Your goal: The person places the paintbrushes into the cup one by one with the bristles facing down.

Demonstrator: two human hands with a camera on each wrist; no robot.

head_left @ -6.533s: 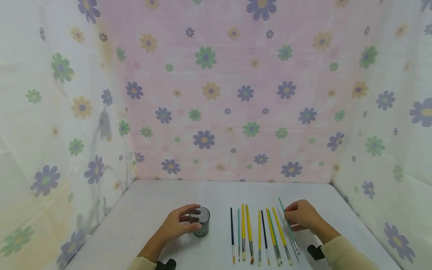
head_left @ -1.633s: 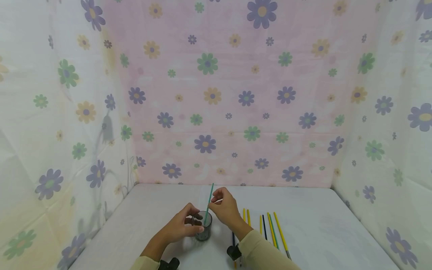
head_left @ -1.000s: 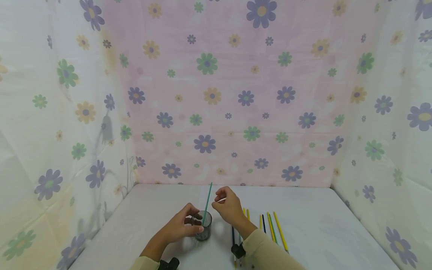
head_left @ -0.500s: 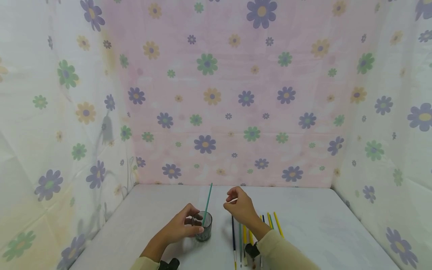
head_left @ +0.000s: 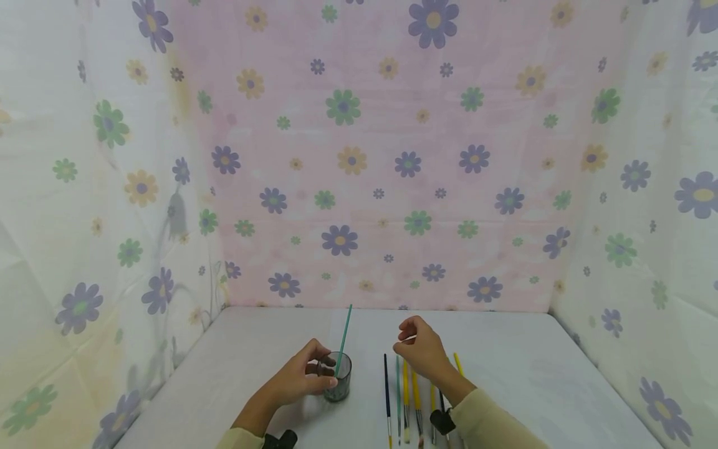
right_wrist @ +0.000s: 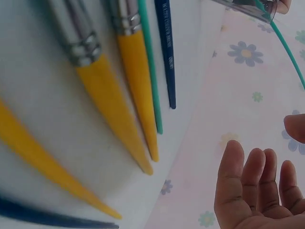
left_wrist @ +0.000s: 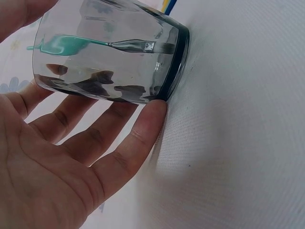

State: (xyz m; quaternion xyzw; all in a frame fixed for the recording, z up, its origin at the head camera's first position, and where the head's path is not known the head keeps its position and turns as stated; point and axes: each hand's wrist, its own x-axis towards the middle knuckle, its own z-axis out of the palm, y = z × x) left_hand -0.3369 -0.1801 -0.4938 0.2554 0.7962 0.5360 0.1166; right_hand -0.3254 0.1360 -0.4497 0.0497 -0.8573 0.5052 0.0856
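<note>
Table [head_left: 505,355]: left grip [head_left: 298,376] round glass [head_left: 341,391], green brush [head_left: 346,327] inside; right grip [head_left: 424,354] slack, apparently empty

Cream sleeves [head_left: 493,420], black wrist cameras [head_left: 442,423]

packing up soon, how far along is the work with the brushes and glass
Done, it seems: one green brush leans inside the glass, bristles down. In hand: the left hand holds the glass; the right hand, holding nothing, is near the other brushes. Likely left: those yellow, green and dark blue brushes lying on the table.
</note>
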